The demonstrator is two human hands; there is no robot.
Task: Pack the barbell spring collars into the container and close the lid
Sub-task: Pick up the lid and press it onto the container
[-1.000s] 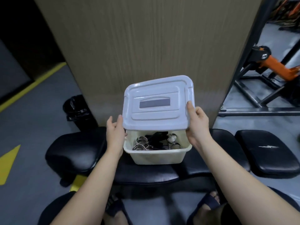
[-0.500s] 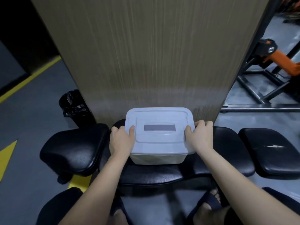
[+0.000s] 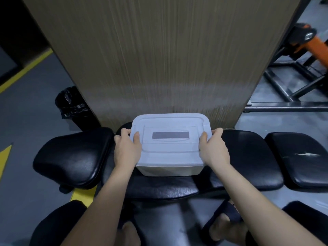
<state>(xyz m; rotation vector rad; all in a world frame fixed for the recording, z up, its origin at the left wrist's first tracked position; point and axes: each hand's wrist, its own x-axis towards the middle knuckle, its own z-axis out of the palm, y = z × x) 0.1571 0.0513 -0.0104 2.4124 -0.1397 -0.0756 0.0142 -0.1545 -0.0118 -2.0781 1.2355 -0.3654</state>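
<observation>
A white plastic container [image 3: 168,170] stands on a black padded bench [image 3: 245,157]. Its pale lid [image 3: 170,150], with a grey rectangle in the middle, lies flat on top and covers the whole opening. My left hand [image 3: 126,150] grips the lid's left edge, thumb on top and fingers curled over the side. On the opposite edge, my right hand [image 3: 213,150] holds the lid the same way. The spring collars are hidden inside.
A wood-grain panel [image 3: 159,59] rises directly behind the container. A black-bagged bin [image 3: 72,105] stands at the left on the grey floor. A black and orange machine frame [image 3: 292,68] is at the right. More black pads flank the bench. My sandalled feet show below.
The lid went from tilted up above the open container, with collars visible, down flat onto the rim. Both hands stayed on its side edges.
</observation>
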